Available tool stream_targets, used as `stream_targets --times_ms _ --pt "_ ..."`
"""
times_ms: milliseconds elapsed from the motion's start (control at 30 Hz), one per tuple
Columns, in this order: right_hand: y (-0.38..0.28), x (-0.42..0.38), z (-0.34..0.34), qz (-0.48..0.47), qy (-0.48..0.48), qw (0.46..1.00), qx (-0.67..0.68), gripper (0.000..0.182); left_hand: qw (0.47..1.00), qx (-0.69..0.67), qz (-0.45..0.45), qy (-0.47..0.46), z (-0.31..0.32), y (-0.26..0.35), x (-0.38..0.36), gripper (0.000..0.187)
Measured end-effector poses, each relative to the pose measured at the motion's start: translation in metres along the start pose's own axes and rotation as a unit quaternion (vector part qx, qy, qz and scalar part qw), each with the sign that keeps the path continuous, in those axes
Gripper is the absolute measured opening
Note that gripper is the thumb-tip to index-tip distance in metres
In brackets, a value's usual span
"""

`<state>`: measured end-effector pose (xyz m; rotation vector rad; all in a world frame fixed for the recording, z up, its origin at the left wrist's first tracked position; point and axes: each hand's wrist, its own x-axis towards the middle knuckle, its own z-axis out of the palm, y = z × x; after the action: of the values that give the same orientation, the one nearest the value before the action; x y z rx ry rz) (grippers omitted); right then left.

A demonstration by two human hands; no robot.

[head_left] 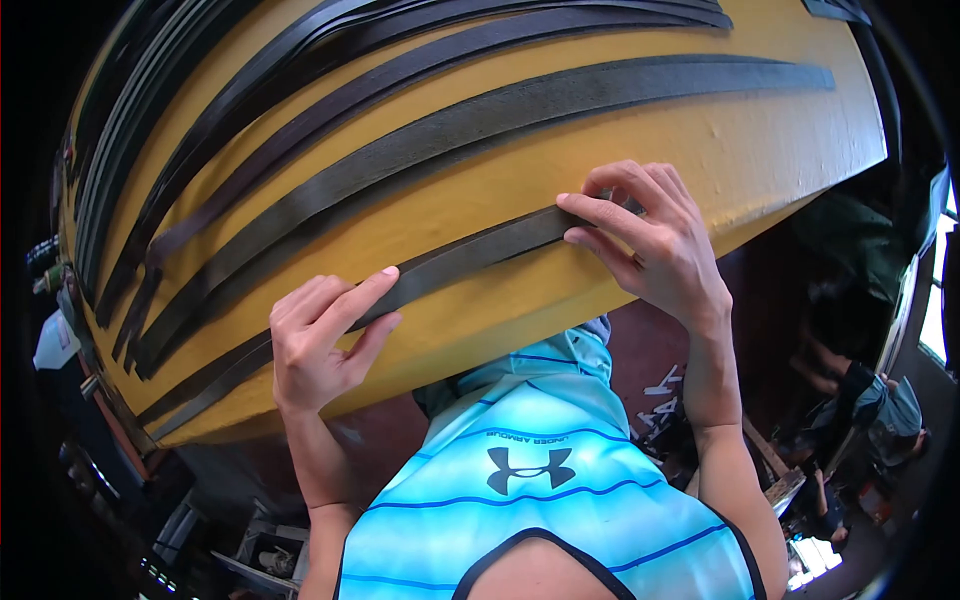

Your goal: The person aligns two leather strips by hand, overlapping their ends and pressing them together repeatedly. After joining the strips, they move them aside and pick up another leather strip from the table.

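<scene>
A long dark strip [470, 255], flat and leather-like, lies along the near edge of the yellow-topped table [770, 150]. My left hand [318, 335] pinches its middle part, index finger on top and thumb at the near edge. Around its right end, the fingers of my right hand [655, 230] are closed; that end is partly hidden behind them. From my left hand the strip runs on to the table's left corner, where it looks doubled or split in two. Just beyond lies a wider dark strip [480, 112], spread across the tabletop and touched by neither hand.
More dark strips [330, 120] lie in curved rows on the far side, with a stack [150, 110] at the far left. A person [880, 405] is at the lower right beyond the table. Below the left corner stands a wooden frame [265, 555].
</scene>
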<state>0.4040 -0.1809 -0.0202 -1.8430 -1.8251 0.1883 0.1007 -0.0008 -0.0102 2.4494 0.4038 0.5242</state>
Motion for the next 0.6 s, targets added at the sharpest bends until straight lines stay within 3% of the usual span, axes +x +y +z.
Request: stream_targets --times_ms 600 --pt "-0.009 0.007 0.009 -0.025 -0.009 0.999 0.022 0.033 0.999 0.007 -0.02 -0.028 0.001 0.002 -0.001 0.051"
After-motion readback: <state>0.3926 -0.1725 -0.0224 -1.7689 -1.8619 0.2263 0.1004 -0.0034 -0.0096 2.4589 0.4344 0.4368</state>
